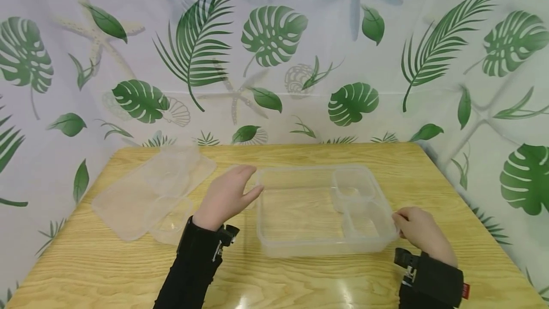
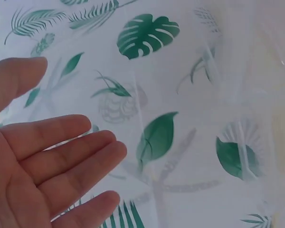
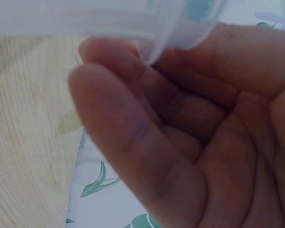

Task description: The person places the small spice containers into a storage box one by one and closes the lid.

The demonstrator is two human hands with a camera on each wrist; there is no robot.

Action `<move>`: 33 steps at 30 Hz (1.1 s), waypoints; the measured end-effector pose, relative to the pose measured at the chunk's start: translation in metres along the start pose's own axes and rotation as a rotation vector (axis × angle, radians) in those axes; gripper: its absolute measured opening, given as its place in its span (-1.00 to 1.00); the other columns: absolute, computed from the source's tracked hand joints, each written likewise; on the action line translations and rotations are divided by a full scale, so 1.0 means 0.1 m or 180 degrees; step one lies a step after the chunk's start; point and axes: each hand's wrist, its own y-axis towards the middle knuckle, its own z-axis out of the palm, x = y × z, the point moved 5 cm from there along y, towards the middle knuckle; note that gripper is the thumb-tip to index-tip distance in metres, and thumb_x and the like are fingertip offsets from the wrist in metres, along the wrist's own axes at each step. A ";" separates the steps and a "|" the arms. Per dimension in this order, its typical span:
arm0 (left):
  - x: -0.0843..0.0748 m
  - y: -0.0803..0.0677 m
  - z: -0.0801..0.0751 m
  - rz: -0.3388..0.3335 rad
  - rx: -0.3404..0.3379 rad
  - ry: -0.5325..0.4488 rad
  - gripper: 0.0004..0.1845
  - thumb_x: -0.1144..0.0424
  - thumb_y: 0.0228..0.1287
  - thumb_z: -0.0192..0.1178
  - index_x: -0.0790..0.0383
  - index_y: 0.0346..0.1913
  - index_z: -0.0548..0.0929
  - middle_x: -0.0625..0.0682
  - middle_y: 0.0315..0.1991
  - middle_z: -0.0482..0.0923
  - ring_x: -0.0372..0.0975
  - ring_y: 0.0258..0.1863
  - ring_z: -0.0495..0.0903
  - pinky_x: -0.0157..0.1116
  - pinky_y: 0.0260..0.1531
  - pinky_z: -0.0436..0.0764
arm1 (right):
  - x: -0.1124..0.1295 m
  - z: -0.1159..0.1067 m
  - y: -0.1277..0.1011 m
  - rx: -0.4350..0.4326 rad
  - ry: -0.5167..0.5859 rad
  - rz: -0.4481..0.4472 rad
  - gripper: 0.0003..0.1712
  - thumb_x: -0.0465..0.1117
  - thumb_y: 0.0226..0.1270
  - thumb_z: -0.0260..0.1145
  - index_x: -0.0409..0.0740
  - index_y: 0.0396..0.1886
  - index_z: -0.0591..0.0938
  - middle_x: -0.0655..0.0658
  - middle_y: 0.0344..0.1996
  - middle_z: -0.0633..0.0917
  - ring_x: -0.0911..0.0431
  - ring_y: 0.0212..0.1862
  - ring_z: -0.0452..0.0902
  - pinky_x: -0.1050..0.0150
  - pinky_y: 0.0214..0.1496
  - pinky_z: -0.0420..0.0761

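A clear plastic container (image 1: 300,211) with one large and two small compartments sits on the wooden table (image 1: 300,275). My left hand (image 1: 227,195) hovers at its left rim with the fingers straight; the left wrist view shows the palm (image 2: 47,166) holding nothing. My right hand (image 1: 418,230) is at the container's front right corner with curled fingers. In the right wrist view the container's rim (image 3: 133,19) lies between the fingertips (image 3: 114,99) and the thumb. A clear lid (image 1: 150,194) lies flat to the left of my left hand.
A white backdrop (image 1: 274,61) printed with green leaves hangs behind and around the table. The table's right edge (image 1: 472,213) runs close to my right hand. Bare wood lies in front of the container.
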 end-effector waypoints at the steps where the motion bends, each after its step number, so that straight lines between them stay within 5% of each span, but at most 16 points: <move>1: 0.03 -0.03 0.01 -0.0029 -0.0062 0.0026 -0.55 0.09 0.20 0.13 0.34 0.04 0.49 0.18 -0.03 0.48 -0.07 -0.03 0.47 -0.20 -0.11 0.46 | 0.00 0.00 0.00 0.0004 -0.0008 -0.0001 -0.67 -0.24 0.39 -0.11 -0.27 -0.47 0.51 -0.06 -0.71 0.40 0.10 -0.65 0.23 0.24 -0.57 0.25; 8: 0.15 -0.15 0.08 -0.0126 -0.0216 0.0134 -0.60 0.10 0.17 0.15 0.33 -0.03 0.54 0.16 -0.09 0.52 -0.09 -0.19 0.54 -0.23 -0.30 0.53 | 0.00 -0.01 0.00 -0.0003 -0.0051 -0.0037 -0.66 -0.24 0.39 -0.12 -0.26 -0.49 0.50 -0.05 -0.72 0.39 0.09 -0.66 0.23 0.24 -0.57 0.24; 33: 0.50 -0.27 0.45 -0.0336 -0.0116 0.0462 -0.72 0.28 0.01 0.30 0.31 -0.18 0.62 0.13 -0.20 0.55 -0.09 -0.20 0.52 -0.25 -0.34 0.54 | 0.05 0.01 0.01 -0.0057 -0.0071 -0.0004 -0.64 -0.21 0.41 -0.13 -0.39 -0.25 0.51 -0.07 -0.63 0.46 0.09 -0.60 0.27 0.23 -0.55 0.27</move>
